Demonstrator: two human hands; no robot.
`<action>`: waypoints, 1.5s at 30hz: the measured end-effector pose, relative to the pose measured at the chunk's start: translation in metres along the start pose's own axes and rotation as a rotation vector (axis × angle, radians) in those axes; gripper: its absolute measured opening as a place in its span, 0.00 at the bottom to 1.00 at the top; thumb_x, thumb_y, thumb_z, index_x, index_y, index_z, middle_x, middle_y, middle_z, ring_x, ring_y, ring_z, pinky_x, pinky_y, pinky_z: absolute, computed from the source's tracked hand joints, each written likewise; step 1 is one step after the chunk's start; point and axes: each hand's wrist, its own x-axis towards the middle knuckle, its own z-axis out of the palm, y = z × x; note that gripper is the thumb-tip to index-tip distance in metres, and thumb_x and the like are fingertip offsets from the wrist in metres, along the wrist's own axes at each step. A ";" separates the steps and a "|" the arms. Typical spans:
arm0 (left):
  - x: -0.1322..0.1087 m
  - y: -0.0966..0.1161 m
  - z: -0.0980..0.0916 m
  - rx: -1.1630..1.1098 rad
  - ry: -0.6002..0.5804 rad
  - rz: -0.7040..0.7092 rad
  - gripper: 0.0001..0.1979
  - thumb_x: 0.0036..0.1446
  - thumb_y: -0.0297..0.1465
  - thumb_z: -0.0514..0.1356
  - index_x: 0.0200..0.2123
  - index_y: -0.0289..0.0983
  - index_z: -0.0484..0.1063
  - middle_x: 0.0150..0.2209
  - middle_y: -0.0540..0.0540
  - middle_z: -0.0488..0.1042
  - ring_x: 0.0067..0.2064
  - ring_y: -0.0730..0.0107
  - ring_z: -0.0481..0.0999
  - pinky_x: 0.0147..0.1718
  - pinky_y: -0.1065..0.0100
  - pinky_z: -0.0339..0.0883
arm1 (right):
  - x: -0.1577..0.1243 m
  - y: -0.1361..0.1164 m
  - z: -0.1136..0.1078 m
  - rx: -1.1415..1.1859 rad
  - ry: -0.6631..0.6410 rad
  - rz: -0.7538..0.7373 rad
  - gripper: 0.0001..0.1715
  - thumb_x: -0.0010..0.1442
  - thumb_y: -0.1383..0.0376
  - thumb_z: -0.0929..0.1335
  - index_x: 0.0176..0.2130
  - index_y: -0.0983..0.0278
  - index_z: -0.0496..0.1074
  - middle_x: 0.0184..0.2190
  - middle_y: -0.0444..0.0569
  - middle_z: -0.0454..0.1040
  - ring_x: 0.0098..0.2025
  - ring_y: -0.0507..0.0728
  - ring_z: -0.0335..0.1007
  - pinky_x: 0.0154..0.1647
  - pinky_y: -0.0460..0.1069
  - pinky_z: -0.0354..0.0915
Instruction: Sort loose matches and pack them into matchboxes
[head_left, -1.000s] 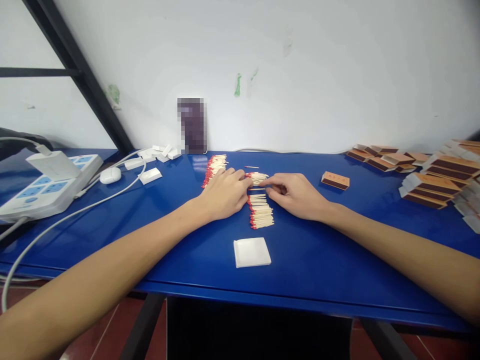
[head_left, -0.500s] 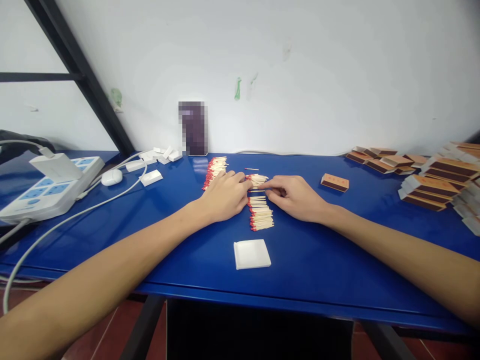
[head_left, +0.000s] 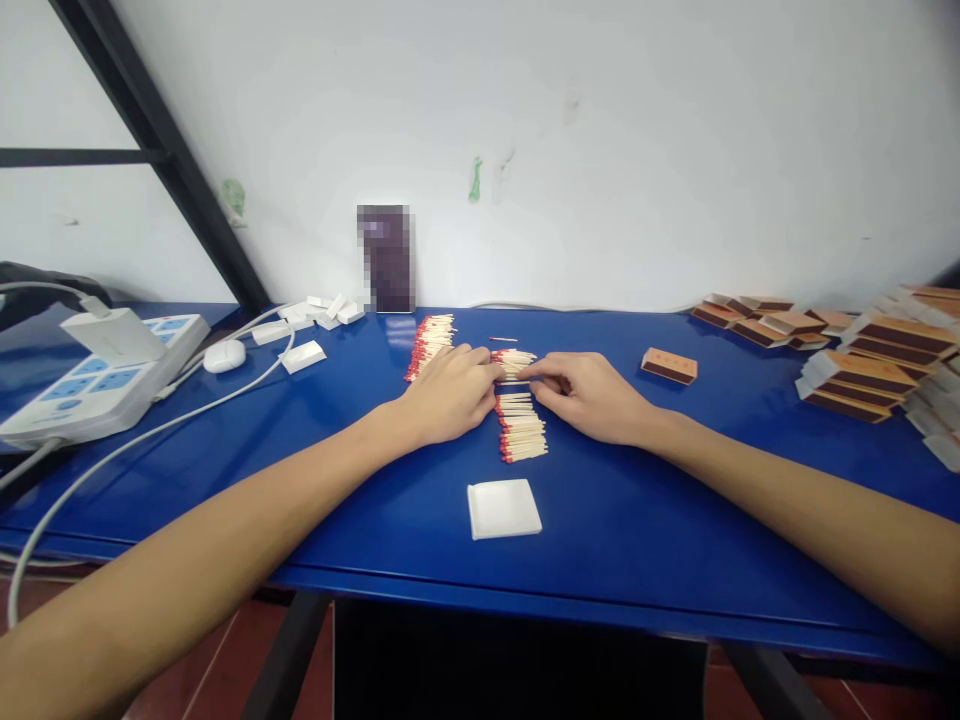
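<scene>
My left hand point(head_left: 452, 393) rests on the blue table with fingers bent, its fingertips at the red heads of a small row of matches point(head_left: 514, 364). From the other side my right hand point(head_left: 589, 395) points its index finger at the bare ends of those matches, thumb held apart below. Neither hand grips anything that I can see. Closer to me lies a second row of matches point(head_left: 523, 428), heads to the left. Another group of matches point(head_left: 433, 342) lies beyond my left hand, which partly hides it. One single match point(head_left: 504, 338) lies apart, farther back.
A flat white tray point(head_left: 505, 509) lies near the front edge. One matchbox point(head_left: 669, 365) sits right of my right hand; more matchboxes point(head_left: 862, 378) are piled far right. White box pieces point(head_left: 304, 355), an earbud case point(head_left: 224, 355), cables and a power strip point(head_left: 112, 375) occupy the left.
Almost nothing differs. Both hands stay at the ends of the small match row, with only a slight shift of the fingers.
</scene>
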 end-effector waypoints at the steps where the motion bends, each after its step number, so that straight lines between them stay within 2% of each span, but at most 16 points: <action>1: 0.000 -0.001 0.000 -0.007 0.000 0.008 0.16 0.64 0.28 0.50 0.50 0.36 0.73 0.39 0.43 0.71 0.40 0.60 0.68 0.41 0.60 0.60 | 0.000 0.000 0.000 0.000 0.001 0.000 0.18 0.58 0.68 0.63 0.44 0.65 0.78 0.23 0.42 0.68 0.25 0.52 0.62 0.29 0.48 0.56; 12: 0.000 -0.004 0.001 -0.144 0.018 0.091 0.13 0.63 0.25 0.51 0.43 0.38 0.75 0.38 0.44 0.69 0.40 0.63 0.66 0.40 0.63 0.59 | -0.003 -0.003 -0.002 0.094 0.009 -0.067 0.10 0.58 0.67 0.64 0.31 0.64 0.74 0.20 0.40 0.64 0.22 0.49 0.57 0.27 0.47 0.55; 18: 0.000 -0.008 0.005 -0.222 0.087 0.121 0.14 0.63 0.23 0.50 0.43 0.39 0.74 0.40 0.45 0.67 0.41 0.65 0.67 0.42 0.64 0.61 | -0.003 -0.003 -0.001 0.109 0.015 -0.088 0.09 0.58 0.67 0.64 0.31 0.64 0.75 0.20 0.40 0.64 0.22 0.49 0.57 0.28 0.47 0.56; 23: -0.001 -0.007 0.005 -0.132 0.097 0.040 0.13 0.62 0.26 0.51 0.46 0.37 0.73 0.41 0.43 0.67 0.41 0.63 0.67 0.43 0.61 0.62 | -0.002 0.001 0.000 0.053 0.098 -0.011 0.12 0.58 0.68 0.64 0.38 0.65 0.76 0.20 0.40 0.64 0.22 0.51 0.59 0.28 0.48 0.56; 30: -0.001 -0.003 0.003 -0.035 0.096 0.008 0.13 0.62 0.28 0.51 0.46 0.37 0.72 0.41 0.43 0.68 0.41 0.61 0.67 0.43 0.60 0.62 | 0.009 0.005 0.002 0.022 0.153 0.087 0.09 0.58 0.64 0.66 0.34 0.65 0.76 0.19 0.40 0.63 0.22 0.50 0.59 0.28 0.47 0.56; 36: -0.002 -0.001 0.003 -0.004 0.106 -0.046 0.11 0.61 0.28 0.52 0.44 0.36 0.71 0.41 0.42 0.68 0.40 0.60 0.67 0.42 0.59 0.62 | 0.011 0.005 0.004 0.035 0.112 0.034 0.08 0.58 0.64 0.66 0.33 0.64 0.74 0.19 0.39 0.63 0.22 0.50 0.58 0.28 0.47 0.55; 45: -0.002 -0.001 0.003 -0.040 0.103 0.007 0.11 0.61 0.26 0.51 0.44 0.37 0.71 0.42 0.43 0.68 0.41 0.62 0.67 0.43 0.59 0.62 | 0.008 0.003 0.004 0.009 0.079 -0.019 0.08 0.58 0.66 0.65 0.33 0.64 0.74 0.20 0.41 0.64 0.23 0.51 0.58 0.28 0.47 0.55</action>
